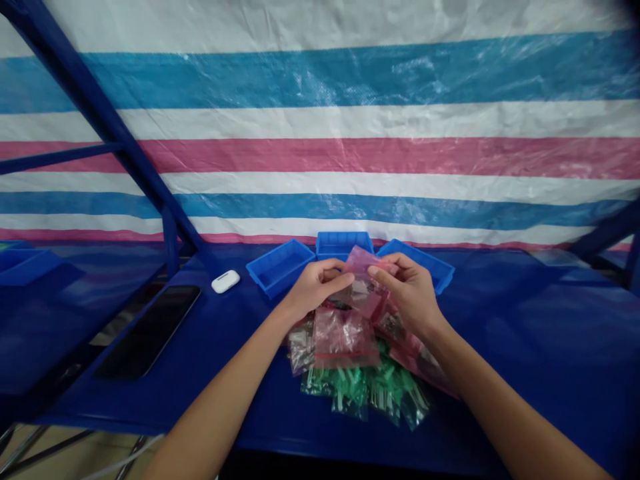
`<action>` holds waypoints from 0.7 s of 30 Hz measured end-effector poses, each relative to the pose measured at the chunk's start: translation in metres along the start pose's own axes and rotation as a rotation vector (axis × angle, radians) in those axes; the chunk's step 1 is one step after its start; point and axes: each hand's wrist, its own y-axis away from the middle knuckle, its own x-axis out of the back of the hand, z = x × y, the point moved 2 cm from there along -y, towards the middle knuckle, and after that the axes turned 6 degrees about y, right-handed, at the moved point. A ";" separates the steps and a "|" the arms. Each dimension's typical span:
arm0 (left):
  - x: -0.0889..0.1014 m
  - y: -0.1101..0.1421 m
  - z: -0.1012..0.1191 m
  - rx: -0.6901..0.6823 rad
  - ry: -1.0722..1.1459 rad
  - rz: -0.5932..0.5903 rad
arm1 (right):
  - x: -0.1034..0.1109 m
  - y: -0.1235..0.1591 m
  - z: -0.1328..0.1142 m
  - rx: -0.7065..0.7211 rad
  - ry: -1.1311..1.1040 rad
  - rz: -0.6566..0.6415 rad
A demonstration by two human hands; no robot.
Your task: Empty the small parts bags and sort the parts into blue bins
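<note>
Between my two hands is a pink translucent zip bag [363, 293], lifted over a pile of other bags. My left hand [320, 283] pinches its left edge between thumb and fingers. On the other side my right hand [411, 288] grips the bag near its upper right. Another pink bag [346, 339] lies flat just below, and more pink bags are partly hidden under my right hand. Clear bags with green and whitish pieces [367, 387] spread out at the front of the pile. What the held bag contains is too blurred to tell.
Three blue bins stand behind the pile: a left bin [280, 267], a middle bin [344, 243] and a right bin [440, 272]. A black phone [150, 330] and a white earbud case [225, 281] lie to the left on the blue table [540, 360]. A striped tarp [380, 157] hangs behind.
</note>
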 end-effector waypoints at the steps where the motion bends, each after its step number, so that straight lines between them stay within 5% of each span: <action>1: -0.002 0.001 0.001 0.001 -0.011 -0.020 | -0.002 0.001 -0.001 0.002 0.011 -0.025; 6: -0.008 0.002 0.002 -0.027 -0.095 -0.065 | -0.008 0.005 -0.002 -0.008 0.050 -0.184; 11: 0.006 -0.002 -0.003 0.013 0.015 0.225 | -0.007 0.001 0.002 -0.096 0.093 -0.385; 17: 0.014 -0.003 -0.007 0.102 -0.091 0.132 | 0.001 -0.005 0.010 -0.154 -0.030 -0.134; 21: 0.009 -0.002 -0.008 0.115 -0.106 0.123 | 0.001 -0.005 0.014 -0.163 -0.047 -0.138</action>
